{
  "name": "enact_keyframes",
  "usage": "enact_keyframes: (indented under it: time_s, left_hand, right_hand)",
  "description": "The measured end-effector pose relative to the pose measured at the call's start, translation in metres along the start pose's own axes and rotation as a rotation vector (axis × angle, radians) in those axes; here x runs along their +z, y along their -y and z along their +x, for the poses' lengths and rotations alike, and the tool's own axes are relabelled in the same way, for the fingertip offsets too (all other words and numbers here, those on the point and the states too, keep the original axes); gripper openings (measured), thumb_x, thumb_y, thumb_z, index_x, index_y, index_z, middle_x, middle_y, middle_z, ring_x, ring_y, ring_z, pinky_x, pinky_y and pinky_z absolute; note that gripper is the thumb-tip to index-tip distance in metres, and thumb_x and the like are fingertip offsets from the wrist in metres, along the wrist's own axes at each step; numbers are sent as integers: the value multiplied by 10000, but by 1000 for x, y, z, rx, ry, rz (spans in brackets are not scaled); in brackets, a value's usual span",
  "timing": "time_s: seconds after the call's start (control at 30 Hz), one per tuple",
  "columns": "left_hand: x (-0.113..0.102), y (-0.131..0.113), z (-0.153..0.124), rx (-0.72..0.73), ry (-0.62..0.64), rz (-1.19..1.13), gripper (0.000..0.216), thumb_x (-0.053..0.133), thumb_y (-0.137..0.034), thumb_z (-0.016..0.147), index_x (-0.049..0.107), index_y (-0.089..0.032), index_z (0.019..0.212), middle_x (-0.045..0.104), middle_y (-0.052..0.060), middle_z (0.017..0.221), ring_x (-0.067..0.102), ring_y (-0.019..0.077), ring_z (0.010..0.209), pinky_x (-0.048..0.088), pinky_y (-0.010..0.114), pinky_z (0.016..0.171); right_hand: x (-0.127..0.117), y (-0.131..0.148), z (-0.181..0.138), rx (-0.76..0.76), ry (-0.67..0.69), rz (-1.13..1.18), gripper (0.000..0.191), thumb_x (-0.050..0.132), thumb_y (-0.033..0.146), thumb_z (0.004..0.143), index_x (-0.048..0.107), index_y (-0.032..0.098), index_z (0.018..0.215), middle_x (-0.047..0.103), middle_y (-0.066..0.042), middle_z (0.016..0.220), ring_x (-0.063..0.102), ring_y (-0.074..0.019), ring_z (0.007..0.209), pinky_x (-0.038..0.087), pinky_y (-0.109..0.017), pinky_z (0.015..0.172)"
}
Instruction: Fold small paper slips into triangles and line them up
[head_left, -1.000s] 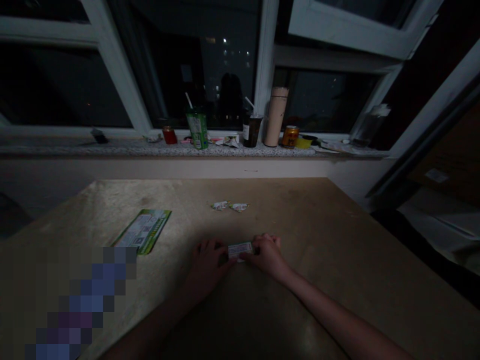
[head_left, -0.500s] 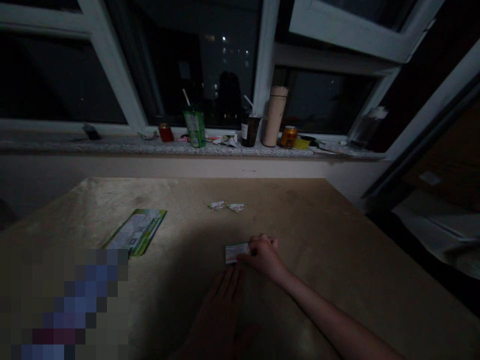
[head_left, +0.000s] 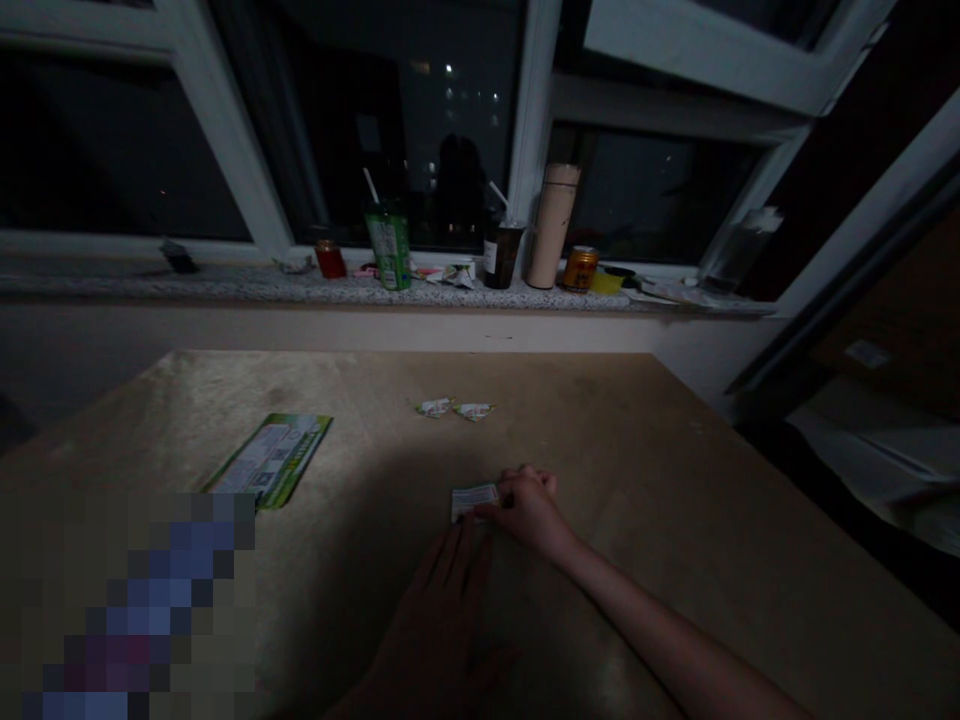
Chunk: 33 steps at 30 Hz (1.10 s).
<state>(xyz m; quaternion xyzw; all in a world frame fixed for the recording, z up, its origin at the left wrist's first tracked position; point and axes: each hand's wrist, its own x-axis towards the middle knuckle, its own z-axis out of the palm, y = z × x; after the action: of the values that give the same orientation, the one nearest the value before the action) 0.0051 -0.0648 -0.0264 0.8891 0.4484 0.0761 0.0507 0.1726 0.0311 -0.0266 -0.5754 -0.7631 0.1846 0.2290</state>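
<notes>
We see one packet (head_left: 471, 501), small and printed, just below the centre of the frame on the one table (head_left: 645, 430). Two hands are at it. Our right hand (head_left: 531, 508) has its fingers curled and pinches the packet's right end, thumb on top. Our left hand (head_left: 442, 600), lower and in shadow, is spread nearly flat and grips nothing; its fingertips reach the packet's lower edge, though we cannot tell whether they touch it.

Above the packet, near mid-frame, lie two triangles (head_left: 435, 407), side by side. At centre left we count one green pouch (head_left: 279, 455), its lower end meeting a pixelated patch.

Along the sill (head_left: 247, 288), across the upper part of the frame, we count two cups (head_left: 388, 247) with a straw each, one red jar (head_left: 330, 260), one thermos (head_left: 552, 230) and one can (head_left: 580, 270).
</notes>
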Motion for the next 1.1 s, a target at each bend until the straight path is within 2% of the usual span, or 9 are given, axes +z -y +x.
enact_keyframes:
  time_s: [0.17, 0.47, 0.63, 0.83, 1.1]
  left_hand:
    - [0, 1, 0, -17, 9, -4, 892, 557, -572, 793, 161, -145, 1470, 176, 177, 1503, 217, 356, 1351, 282, 510, 1065]
    - [-11, 4, 0, -31, 58, -23, 916, 625, -521, 756, 159, -193, 1473, 143, 133, 1518, 175, 362, 1360, 295, 517, 1061]
    - [-11, 2, 0, -31, 79, -39, 900, 616, -517, 767, 168, -180, 1471, 140, 156, 1514, 191, 370, 1355, 306, 530, 1048]
    - [-7, 6, -1, -29, 44, -46, 890, 620, -550, 755, 207, -201, 1462, 134, 146, 1520, 212, 366, 1351, 307, 510, 1049]
    - [-16, 18, 5, 1, 0, -53, 734, 492, -575, 841, 324, -149, 1415, 390, 127, 1429, 370, 326, 1276, 293, 497, 1057]
  right_hand:
    - [0, 0, 1, -3, -7, -14, 348, 642, 465, 785, 625, 193, 569, 614, 15, 682, 483, -172, 794, 196, -329, 716]
    - [-3, 2, -1, -50, 7, -35, 336, 596, 513, 815, 663, 214, 679, 638, -9, 752, 482, -185, 831, 198, -330, 728]
    - [-3, -2, -4, -56, -24, -19, 302, 606, 432, 834, 629, 193, 651, 614, 2, 720, 488, -170, 811, 207, -319, 742]
    - [-5, -8, -3, -13, -7, 61, 234, 687, 309, 780, 597, 178, 608, 589, 34, 678, 503, -146, 780, 215, -300, 744]
    - [-9, -3, -8, -16, -24, 0, 190, 672, 329, 791, 617, 202, 661, 581, 9, 792, 480, -175, 862, 206, -306, 739]
